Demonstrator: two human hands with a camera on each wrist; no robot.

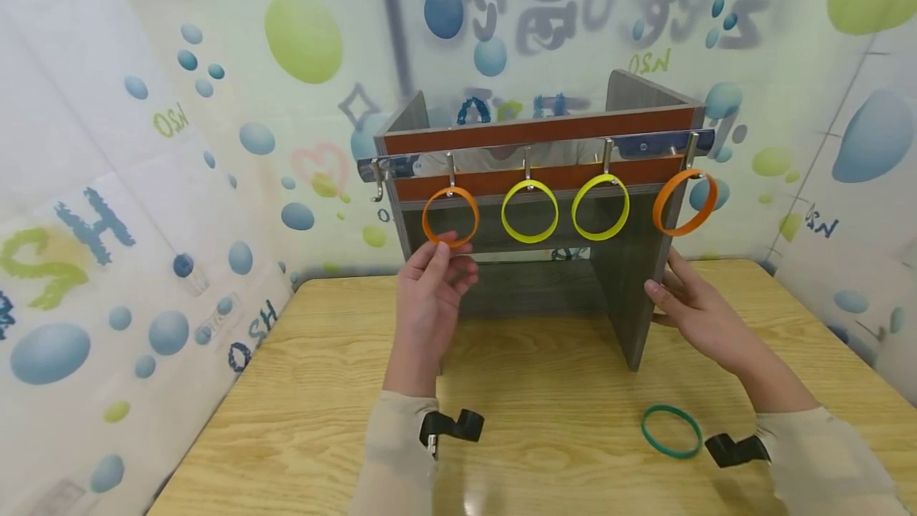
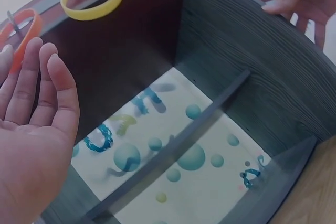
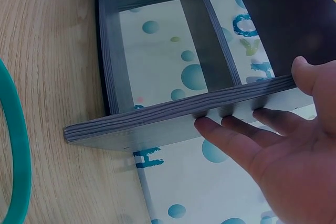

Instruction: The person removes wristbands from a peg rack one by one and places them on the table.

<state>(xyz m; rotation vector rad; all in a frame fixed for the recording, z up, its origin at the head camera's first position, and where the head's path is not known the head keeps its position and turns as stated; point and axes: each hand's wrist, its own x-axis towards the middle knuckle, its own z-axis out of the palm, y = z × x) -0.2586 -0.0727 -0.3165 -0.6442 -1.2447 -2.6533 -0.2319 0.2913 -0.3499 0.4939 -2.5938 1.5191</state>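
Observation:
My left hand (image 1: 433, 293) pinches the lower edge of an orange silicone wristband (image 1: 426, 221) between thumb and fingers. The band hangs from a hook near the left end of a shiny metal hook rail. In the left wrist view, the fingers partly hide this orange band (image 2: 34, 27). My right hand (image 1: 695, 313) grips the right side panel of a grey wooden rack (image 1: 637, 277). In the right wrist view, its thumb lies at the panel edge (image 3: 210, 99), with fingertips against the outer face.
Two yellow wristbands (image 1: 529, 240) and another orange wristband (image 1: 661, 209) hang along the hook rail (image 1: 494, 159). The leftmost hook (image 1: 378, 185) bears no band. A green wristband (image 1: 677, 454) lies on the wood-grain table (image 1: 301, 420), before the rack's right side. Patterned cloth (image 1: 236, 118) hangs behind.

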